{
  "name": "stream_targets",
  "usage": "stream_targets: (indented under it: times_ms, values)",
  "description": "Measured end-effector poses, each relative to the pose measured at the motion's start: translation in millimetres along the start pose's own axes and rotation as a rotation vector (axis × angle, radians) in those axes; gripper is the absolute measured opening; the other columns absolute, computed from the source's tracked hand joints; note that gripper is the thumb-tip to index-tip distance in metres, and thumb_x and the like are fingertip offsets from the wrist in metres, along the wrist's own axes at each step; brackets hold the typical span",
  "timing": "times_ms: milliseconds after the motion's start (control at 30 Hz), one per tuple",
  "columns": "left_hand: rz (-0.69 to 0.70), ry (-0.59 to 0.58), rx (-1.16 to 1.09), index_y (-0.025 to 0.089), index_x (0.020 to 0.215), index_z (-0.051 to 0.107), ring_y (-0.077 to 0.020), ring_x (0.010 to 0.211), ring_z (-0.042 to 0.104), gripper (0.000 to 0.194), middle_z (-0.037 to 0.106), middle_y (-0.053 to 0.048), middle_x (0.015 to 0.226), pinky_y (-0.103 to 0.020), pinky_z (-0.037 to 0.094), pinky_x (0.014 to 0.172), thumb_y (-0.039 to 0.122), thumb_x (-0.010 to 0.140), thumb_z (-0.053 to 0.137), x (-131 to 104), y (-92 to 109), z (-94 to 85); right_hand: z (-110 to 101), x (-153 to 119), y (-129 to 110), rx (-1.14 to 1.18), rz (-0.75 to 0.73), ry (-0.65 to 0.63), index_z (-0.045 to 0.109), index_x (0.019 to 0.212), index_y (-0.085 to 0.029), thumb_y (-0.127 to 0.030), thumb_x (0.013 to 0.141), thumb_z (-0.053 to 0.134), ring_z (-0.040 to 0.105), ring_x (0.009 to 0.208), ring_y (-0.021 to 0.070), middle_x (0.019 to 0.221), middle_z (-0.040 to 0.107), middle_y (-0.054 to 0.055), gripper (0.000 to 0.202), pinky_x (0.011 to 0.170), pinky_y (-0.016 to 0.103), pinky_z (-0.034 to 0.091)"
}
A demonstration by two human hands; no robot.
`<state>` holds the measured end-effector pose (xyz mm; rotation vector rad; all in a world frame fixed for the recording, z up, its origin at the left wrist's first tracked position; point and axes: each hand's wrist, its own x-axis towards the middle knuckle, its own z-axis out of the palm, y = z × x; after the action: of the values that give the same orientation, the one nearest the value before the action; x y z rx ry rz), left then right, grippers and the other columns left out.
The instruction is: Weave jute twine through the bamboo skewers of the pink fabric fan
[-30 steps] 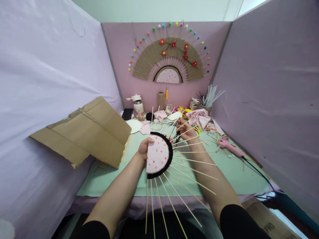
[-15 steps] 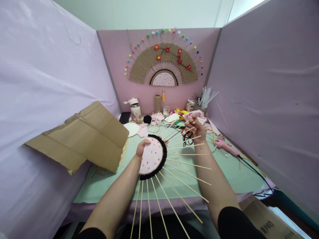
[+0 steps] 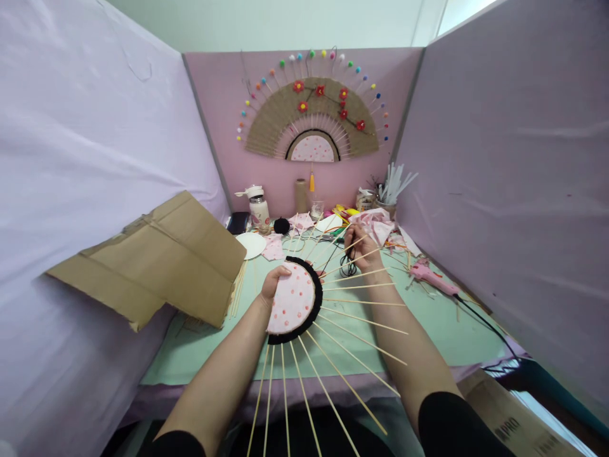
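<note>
My left hand (image 3: pixel 275 283) is closed on the straight edge of a half-round fan base (image 3: pixel 294 298), thumb on its front and fingertips showing behind it. The base has white cloth with pink dots, a black rim (image 3: pixel 314 306) and several thin wooden sticks (image 3: pixel 364 316) fanning out from it. Behind the upper sticks, my right hand (image 3: pixel 362 247) is closed on black cord (image 3: pixel 349 263) bunched in loops. A taut stretch of this cord runs from the hand to the rim of the base.
A folded cardboard sheet (image 3: pixel 164 254) leans at the left. On the green tabletop (image 3: pixel 428 336) lie a pink glue gun (image 3: pixel 434 279) and a white disc (image 3: pixel 252 245). A white bottle (image 3: pixel 258 209) stands at the back; a finished fan (image 3: pixel 271 127) hangs on the wall.
My right hand, with the black cord, has moved slightly left and down toward the fan base. The base has shifted a little to the right in my left hand's hold.
</note>
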<state>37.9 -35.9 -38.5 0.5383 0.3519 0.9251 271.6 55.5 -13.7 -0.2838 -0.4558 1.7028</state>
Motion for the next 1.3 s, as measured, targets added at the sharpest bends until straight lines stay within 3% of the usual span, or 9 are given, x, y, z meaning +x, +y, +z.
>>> stream_targets:
  times_ms: [100, 267, 433, 633, 1000, 1300]
  values:
    - [-0.001, -0.028, 0.010, 0.001, 0.122, 0.053, -0.0325, 0.102, 0.062, 0.064, 0.068, -0.017, 0.105, -0.046, 0.042, 0.091, 0.017, 0.060, 0.044, -0.4, -1.7, 1.0, 0.1, 6.5, 24.0, -0.080, -0.004, 0.081, 0.060, 0.076, -0.019, -0.006, 0.073, 0.066, 0.067, 0.068, 0.0078, 0.071, 0.069, -0.003, 0.015, 0.059, 0.013, 0.056]
    - [-0.057, -0.054, 0.038, 0.001, 0.114, 0.058, -0.0320, 0.095, 0.064, 0.058, 0.070, -0.017, 0.097, -0.043, 0.045, 0.087, 0.020, 0.061, 0.046, 0.3, -3.8, 0.9, 1.4, 7.6, 61.7, -0.166, -0.033, 0.090, 0.058, 0.073, -0.020, -0.004, 0.070, 0.068, 0.069, 0.076, 0.0110, 0.072, 0.070, -0.002, 0.018, 0.066, 0.016, 0.058]
    - [-0.115, 0.025, 0.092, 0.001, 0.104, 0.063, -0.0304, 0.085, 0.067, 0.047, 0.072, -0.015, 0.083, -0.039, 0.047, 0.082, 0.018, 0.063, 0.048, 3.9, -6.5, -8.9, 3.8, 2.0, 76.5, -0.195, -0.015, 0.063, 0.058, 0.074, -0.019, -0.007, 0.067, 0.072, 0.070, 0.078, 0.0123, 0.074, 0.071, 0.000, 0.019, 0.072, 0.017, 0.057]
    - [-0.110, 0.002, 0.085, 0.001, 0.105, 0.064, -0.0308, 0.083, 0.067, 0.047, 0.072, -0.015, 0.080, -0.040, 0.047, 0.083, 0.015, 0.063, 0.049, 8.3, -17.3, -13.4, 5.9, -4.8, 87.2, -0.228, 0.022, 0.005, 0.059, 0.078, -0.018, -0.010, 0.066, 0.074, 0.070, 0.079, 0.0146, 0.075, 0.071, 0.002, 0.021, 0.069, 0.017, 0.058]
    - [-0.128, 0.015, 0.164, 0.003, 0.112, 0.061, -0.0281, 0.077, 0.069, 0.049, 0.072, -0.015, 0.081, -0.038, 0.049, 0.077, 0.014, 0.065, 0.049, 6.6, -15.2, -11.7, 7.2, -3.7, 65.6, -0.170, 0.038, 0.006, 0.059, 0.078, -0.020, -0.005, 0.068, 0.070, 0.069, 0.075, 0.0120, 0.075, 0.071, -0.001, 0.021, 0.057, 0.015, 0.057]
    - [-0.134, -0.147, 0.053, 0.004, 0.128, 0.049, -0.0310, 0.103, 0.061, 0.062, 0.066, -0.018, 0.110, -0.044, 0.041, 0.094, 0.013, 0.067, 0.046, 3.7, -16.2, 6.3, 1.6, -0.2, 34.4, -0.003, 0.058, -0.068, 0.054, 0.079, -0.020, -0.011, 0.071, 0.069, 0.052, 0.046, 0.0020, 0.061, 0.059, -0.008, 0.019, 0.040, 0.009, 0.042]
